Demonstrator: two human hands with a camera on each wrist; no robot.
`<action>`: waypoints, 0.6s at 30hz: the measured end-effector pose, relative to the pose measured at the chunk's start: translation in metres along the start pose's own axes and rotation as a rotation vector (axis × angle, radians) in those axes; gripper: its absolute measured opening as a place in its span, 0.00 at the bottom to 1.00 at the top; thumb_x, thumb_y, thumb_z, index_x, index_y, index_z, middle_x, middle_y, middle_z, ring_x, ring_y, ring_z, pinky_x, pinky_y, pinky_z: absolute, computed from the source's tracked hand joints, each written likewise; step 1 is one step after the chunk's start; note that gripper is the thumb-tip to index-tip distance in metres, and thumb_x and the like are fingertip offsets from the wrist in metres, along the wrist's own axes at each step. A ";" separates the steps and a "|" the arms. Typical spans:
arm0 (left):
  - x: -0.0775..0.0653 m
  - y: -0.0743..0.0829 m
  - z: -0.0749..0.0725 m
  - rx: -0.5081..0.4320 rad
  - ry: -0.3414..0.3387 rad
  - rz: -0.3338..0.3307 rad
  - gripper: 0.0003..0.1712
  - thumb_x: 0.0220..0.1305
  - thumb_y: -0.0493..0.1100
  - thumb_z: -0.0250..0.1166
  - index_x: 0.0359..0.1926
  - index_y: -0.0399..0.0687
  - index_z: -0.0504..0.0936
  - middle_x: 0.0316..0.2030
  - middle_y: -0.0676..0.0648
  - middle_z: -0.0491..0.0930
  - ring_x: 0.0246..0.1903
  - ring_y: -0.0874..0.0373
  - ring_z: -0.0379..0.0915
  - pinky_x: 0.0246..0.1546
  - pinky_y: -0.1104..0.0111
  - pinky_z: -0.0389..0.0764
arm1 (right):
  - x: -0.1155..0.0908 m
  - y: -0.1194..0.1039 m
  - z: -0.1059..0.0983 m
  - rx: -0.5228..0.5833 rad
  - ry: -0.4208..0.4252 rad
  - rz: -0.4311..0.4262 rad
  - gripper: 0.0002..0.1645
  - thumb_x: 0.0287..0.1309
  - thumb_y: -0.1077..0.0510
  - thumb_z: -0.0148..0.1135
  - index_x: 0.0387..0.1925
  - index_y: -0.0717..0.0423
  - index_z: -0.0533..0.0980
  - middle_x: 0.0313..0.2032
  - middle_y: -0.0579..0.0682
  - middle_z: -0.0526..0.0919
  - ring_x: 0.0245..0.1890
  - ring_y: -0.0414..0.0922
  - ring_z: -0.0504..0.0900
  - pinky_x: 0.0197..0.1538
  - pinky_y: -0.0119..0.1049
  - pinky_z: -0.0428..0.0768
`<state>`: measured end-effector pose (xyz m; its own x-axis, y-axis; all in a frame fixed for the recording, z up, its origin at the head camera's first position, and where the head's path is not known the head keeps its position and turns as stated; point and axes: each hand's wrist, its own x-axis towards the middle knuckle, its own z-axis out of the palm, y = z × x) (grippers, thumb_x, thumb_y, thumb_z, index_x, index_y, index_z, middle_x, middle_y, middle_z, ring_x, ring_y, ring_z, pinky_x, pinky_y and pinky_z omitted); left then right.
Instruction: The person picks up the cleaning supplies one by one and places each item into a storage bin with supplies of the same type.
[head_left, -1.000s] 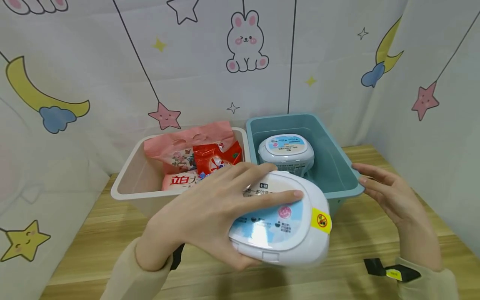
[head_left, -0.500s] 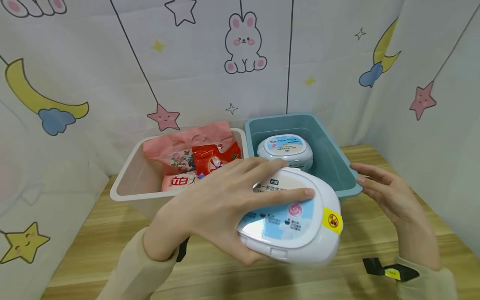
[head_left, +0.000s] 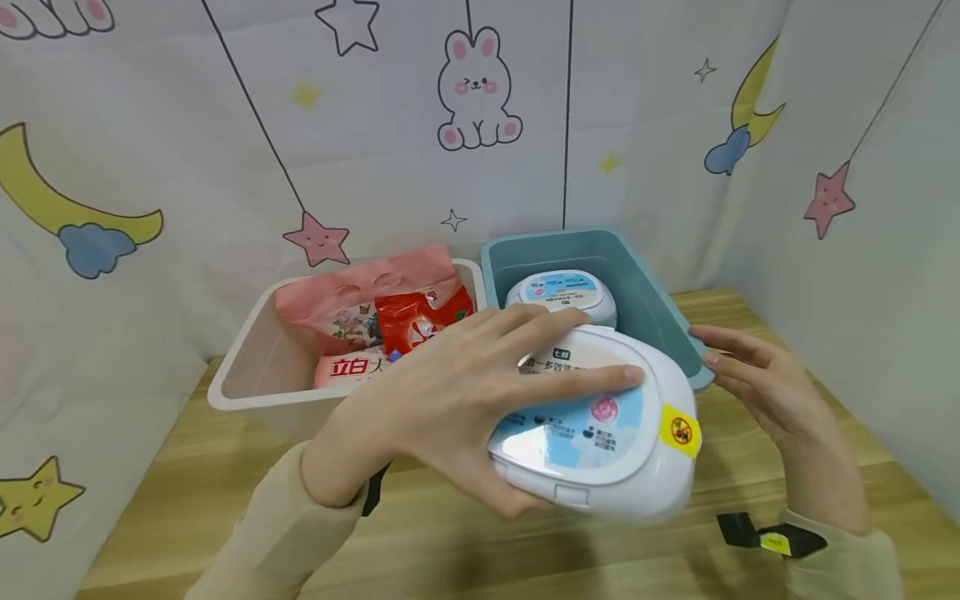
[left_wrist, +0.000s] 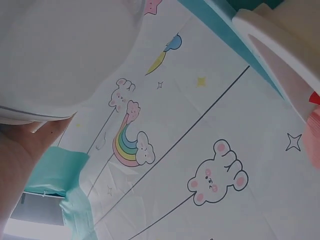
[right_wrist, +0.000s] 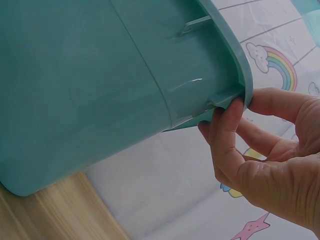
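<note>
My left hand (head_left: 472, 392) grips a white oval laundry-pod box (head_left: 585, 450) from above. Its lid carries a blue label and a yellow warning sticker, and the box is tilted in the air in front of the bins. The left wrist view shows its pale underside (left_wrist: 60, 50). At the teal bin (head_left: 656, 292), my right hand (head_left: 780, 392) pinches the near right corner of the rim; the right wrist view shows thumb and fingers (right_wrist: 227, 140) on either side of that rim. Inside the teal bin sits a similar white box (head_left: 566, 292), partly hidden by the held one.
Left of the teal bin stands an off-white bin (head_left: 258, 350) holding a pink bag (head_left: 337, 308), a red packet (head_left: 405, 321) and a pink-white packet (head_left: 348, 367). Both bins stand on a wooden table (head_left: 202, 500) against a patterned curtain (head_left: 637, 100).
My left hand has carried the white box slightly right and up, covering more of the box in the teal bin. The right hand keeps its hold on the rim. The head view has shifted a little.
</note>
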<state>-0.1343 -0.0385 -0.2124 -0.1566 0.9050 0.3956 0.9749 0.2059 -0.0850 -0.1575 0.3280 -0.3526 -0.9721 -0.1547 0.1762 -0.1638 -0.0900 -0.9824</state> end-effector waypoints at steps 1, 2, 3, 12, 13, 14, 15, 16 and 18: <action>0.000 0.000 0.001 0.001 0.003 0.000 0.50 0.41 0.73 0.63 0.68 0.66 0.65 0.66 0.45 0.63 0.61 0.55 0.63 0.59 0.63 0.67 | 0.001 0.000 0.001 -0.003 -0.002 0.005 0.21 0.67 0.67 0.50 0.60 0.56 0.74 0.53 0.40 0.78 0.50 0.35 0.78 0.50 0.24 0.79; 0.000 -0.001 0.001 0.004 0.007 -0.002 0.50 0.42 0.73 0.63 0.68 0.66 0.65 0.65 0.45 0.63 0.61 0.55 0.64 0.59 0.64 0.67 | 0.002 0.001 0.003 -0.008 -0.003 0.009 0.21 0.67 0.67 0.50 0.60 0.56 0.73 0.53 0.40 0.77 0.50 0.35 0.77 0.50 0.24 0.79; 0.000 -0.001 0.002 0.003 0.012 -0.003 0.50 0.42 0.73 0.63 0.68 0.66 0.66 0.65 0.45 0.63 0.61 0.55 0.64 0.59 0.64 0.68 | 0.003 0.001 0.004 -0.011 -0.005 0.011 0.21 0.67 0.67 0.50 0.60 0.56 0.73 0.53 0.40 0.77 0.50 0.35 0.77 0.50 0.25 0.79; 0.012 -0.008 0.009 0.038 0.052 -0.004 0.48 0.43 0.73 0.62 0.67 0.65 0.67 0.65 0.44 0.64 0.60 0.53 0.64 0.59 0.64 0.68 | 0.003 0.002 0.004 0.062 -0.025 -0.031 0.22 0.67 0.70 0.48 0.58 0.57 0.75 0.51 0.42 0.80 0.48 0.35 0.80 0.49 0.26 0.80; 0.013 -0.008 0.009 0.042 0.053 -0.008 0.49 0.43 0.73 0.62 0.67 0.65 0.67 0.65 0.44 0.64 0.60 0.53 0.64 0.59 0.63 0.68 | 0.003 0.003 0.004 0.068 -0.032 -0.039 0.22 0.67 0.71 0.47 0.58 0.56 0.75 0.51 0.42 0.80 0.49 0.35 0.80 0.49 0.26 0.80; 0.014 -0.009 0.009 0.047 0.055 -0.013 0.49 0.43 0.73 0.62 0.67 0.65 0.67 0.65 0.44 0.64 0.60 0.53 0.64 0.59 0.63 0.68 | 0.003 0.003 0.003 0.075 -0.038 -0.046 0.22 0.67 0.71 0.46 0.57 0.55 0.76 0.51 0.42 0.80 0.49 0.35 0.80 0.49 0.26 0.80; 0.015 -0.010 0.009 0.053 0.054 -0.020 0.49 0.43 0.73 0.62 0.68 0.65 0.67 0.65 0.44 0.64 0.60 0.53 0.64 0.60 0.63 0.68 | 0.003 0.003 0.003 0.079 -0.044 -0.053 0.23 0.67 0.72 0.46 0.57 0.55 0.76 0.51 0.42 0.80 0.49 0.35 0.80 0.49 0.26 0.80; 0.015 -0.011 0.010 0.058 0.052 -0.030 0.49 0.43 0.73 0.62 0.68 0.66 0.66 0.65 0.44 0.64 0.60 0.53 0.65 0.59 0.63 0.69 | 0.003 0.003 0.002 0.083 -0.050 -0.060 0.23 0.67 0.72 0.45 0.56 0.54 0.76 0.52 0.42 0.81 0.49 0.36 0.80 0.49 0.26 0.80; 0.016 -0.012 0.010 0.067 0.049 -0.047 0.50 0.42 0.73 0.62 0.68 0.66 0.65 0.66 0.44 0.63 0.60 0.53 0.65 0.58 0.63 0.70 | 0.003 0.003 0.001 0.091 -0.057 -0.066 0.24 0.67 0.72 0.44 0.55 0.52 0.77 0.52 0.42 0.81 0.49 0.35 0.80 0.49 0.26 0.80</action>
<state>-0.1501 -0.0225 -0.2139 -0.1922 0.8747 0.4449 0.9535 0.2736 -0.1261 -0.1607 0.3260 -0.3550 -0.9483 -0.2005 0.2461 -0.2088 -0.1900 -0.9593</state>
